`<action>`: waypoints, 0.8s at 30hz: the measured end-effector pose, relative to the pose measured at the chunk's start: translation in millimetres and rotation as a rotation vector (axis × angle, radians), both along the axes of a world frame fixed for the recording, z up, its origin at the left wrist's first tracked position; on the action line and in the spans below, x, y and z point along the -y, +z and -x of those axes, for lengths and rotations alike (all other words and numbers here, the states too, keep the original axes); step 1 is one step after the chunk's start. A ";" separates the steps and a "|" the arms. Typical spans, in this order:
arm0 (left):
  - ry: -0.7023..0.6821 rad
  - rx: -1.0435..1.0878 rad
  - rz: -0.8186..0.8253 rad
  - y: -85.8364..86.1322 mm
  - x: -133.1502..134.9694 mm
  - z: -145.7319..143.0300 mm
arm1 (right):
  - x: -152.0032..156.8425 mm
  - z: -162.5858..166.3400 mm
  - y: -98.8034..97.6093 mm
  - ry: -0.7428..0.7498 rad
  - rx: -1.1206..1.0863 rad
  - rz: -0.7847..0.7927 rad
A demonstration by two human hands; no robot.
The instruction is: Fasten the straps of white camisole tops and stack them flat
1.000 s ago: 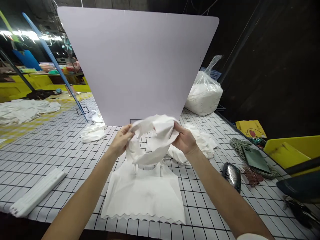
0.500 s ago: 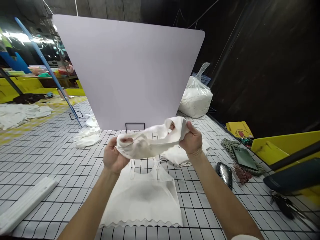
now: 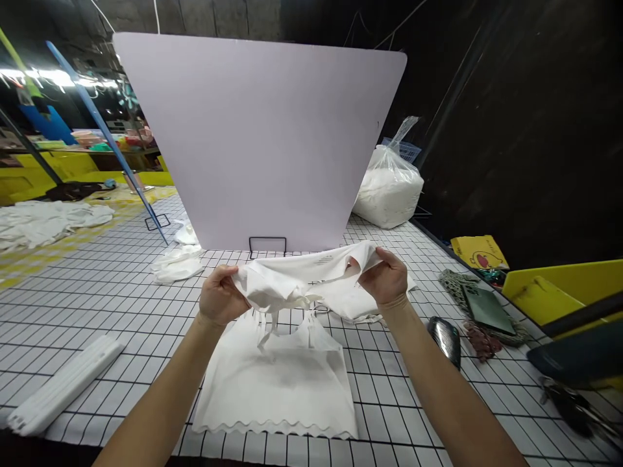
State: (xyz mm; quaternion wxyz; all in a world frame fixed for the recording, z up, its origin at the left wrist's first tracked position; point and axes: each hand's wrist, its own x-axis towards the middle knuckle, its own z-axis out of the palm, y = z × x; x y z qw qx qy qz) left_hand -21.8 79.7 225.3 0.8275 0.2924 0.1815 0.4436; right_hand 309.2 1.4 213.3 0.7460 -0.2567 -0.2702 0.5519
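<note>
Stretched between my hands is a white garment (image 3: pixel 282 275), held up above the table, with faint printed text on its inner band. My left hand (image 3: pixel 222 297) is closed on its left end, thumb on top. At the right end, my right hand (image 3: pixel 387 277) grips the cloth with the fingers partly inside it. Below lies a white camisole top (image 3: pixel 280 383), flat, with thin straps and a wavy hem towards me. More folded white cloth (image 3: pixel 353 303) lies behind the held garment, partly covered by it.
A large white board (image 3: pixel 263 136) stands behind on a wire stand. On the right are a computer mouse (image 3: pixel 445 340), a phone (image 3: pixel 487 306), keys (image 3: pixel 572 408) and a yellow bin (image 3: pixel 559 285). A white bar (image 3: pixel 68 383) lies left; a plastic bag of white material (image 3: pixel 389 188) stands at back.
The garment was bunched with openings showing; now it is spread wider, its inner band with the print turned into view. Both hands still hold its ends.
</note>
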 end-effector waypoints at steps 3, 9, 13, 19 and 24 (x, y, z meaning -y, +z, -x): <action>-0.017 -0.013 0.001 -4.0 0.0 -2.1 | 1.3 0.9 1.0 -0.017 0.009 0.037; 0.131 -0.126 -0.231 2.8 2.1 -0.4 | 10.4 12.2 6.7 -0.079 0.270 0.039; 0.275 -0.700 -0.637 21.3 -12.6 -0.2 | 0.4 6.7 19.9 -0.280 0.851 0.117; 0.577 -1.118 -0.733 23.3 -53.9 -14.6 | -36.0 -8.9 40.7 -0.548 1.169 0.266; 0.390 -0.938 -0.360 17.2 -84.0 -16.1 | -40.2 -16.8 58.2 0.029 0.711 0.111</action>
